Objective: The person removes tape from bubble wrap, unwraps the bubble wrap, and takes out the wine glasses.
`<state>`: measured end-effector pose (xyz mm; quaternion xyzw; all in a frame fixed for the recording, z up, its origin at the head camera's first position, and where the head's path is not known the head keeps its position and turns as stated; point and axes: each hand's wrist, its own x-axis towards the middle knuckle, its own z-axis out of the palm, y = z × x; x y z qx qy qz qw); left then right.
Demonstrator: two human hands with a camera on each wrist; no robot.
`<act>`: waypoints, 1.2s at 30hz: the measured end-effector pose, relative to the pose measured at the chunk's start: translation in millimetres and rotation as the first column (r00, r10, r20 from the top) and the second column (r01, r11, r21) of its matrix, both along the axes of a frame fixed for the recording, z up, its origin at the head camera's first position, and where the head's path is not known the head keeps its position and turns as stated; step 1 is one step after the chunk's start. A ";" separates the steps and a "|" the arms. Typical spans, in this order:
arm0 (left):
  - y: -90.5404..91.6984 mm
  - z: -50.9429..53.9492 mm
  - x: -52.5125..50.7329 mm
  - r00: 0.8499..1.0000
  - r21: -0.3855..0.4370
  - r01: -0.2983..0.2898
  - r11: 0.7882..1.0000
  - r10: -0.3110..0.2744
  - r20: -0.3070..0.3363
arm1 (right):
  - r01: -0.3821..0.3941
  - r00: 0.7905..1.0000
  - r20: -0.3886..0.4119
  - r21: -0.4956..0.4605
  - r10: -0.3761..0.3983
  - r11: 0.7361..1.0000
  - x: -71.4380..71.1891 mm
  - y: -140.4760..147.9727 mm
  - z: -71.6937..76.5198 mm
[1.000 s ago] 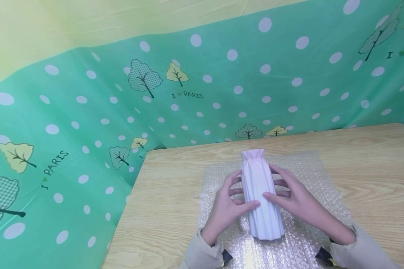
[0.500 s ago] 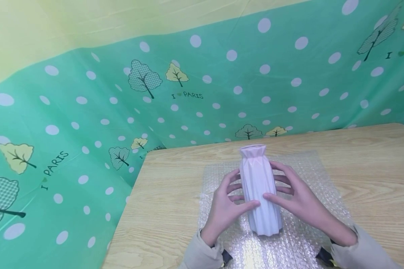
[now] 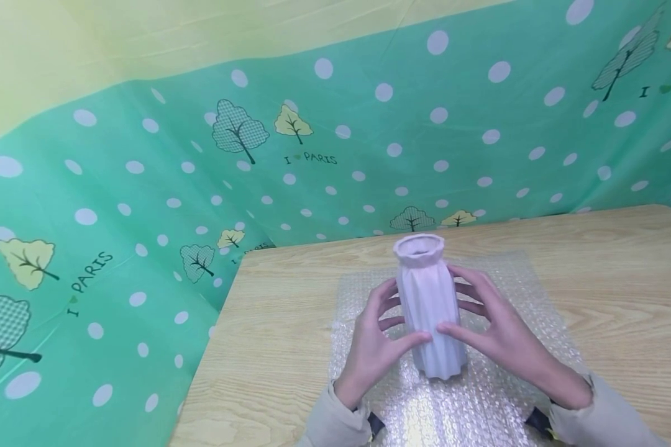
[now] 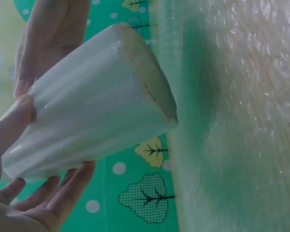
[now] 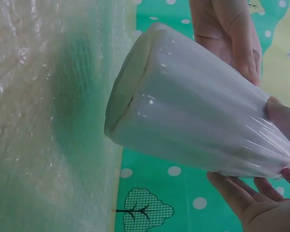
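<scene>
A white, pleated ceramic vase [image 3: 429,304] with a wavy rim is held between both hands, its open mouth tilted toward the head camera. The left hand [image 3: 371,347] grips its left side, thumb across the front and fingers round behind. On the other side the right hand [image 3: 500,335] holds it the same way. Both wrist views show the vase tilted, its unglazed base [image 4: 152,72] raised off the bubble wrap [image 5: 34,135]. Some fingertips are hidden behind the vase.
Bubble wrap [image 3: 514,273] lies flat beneath the vase on a wooden table [image 3: 274,323]. A green dotted cloth [image 3: 313,205] printed with trees hangs behind and at the left.
The vase has tipped from nearly facing away to more upright, so its open mouth now shows. Its lower end has shifted slightly away. Both hands keep their hold.
</scene>
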<state>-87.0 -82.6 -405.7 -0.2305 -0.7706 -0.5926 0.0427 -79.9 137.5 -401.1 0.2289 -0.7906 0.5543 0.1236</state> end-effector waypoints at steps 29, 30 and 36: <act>-1.3 -12.4 -5.5 0.996 -0.043 0.022 0.999 -0.026 -0.084 | -0.013 0.986 -0.168 0.025 0.017 1.000 -4.3 -1.1 -6.1; -1.2 -12.8 -5.8 0.996 -0.044 0.024 0.999 -0.028 -0.085 | -0.010 0.985 -0.170 0.028 0.015 1.000 -4.4 -1.4 -6.5; -0.7 -16.5 -7.6 0.994 -0.044 0.039 0.998 -0.043 -0.096 | -0.018 0.985 -0.173 0.037 0.024 0.999 -5.4 -1.7 -9.3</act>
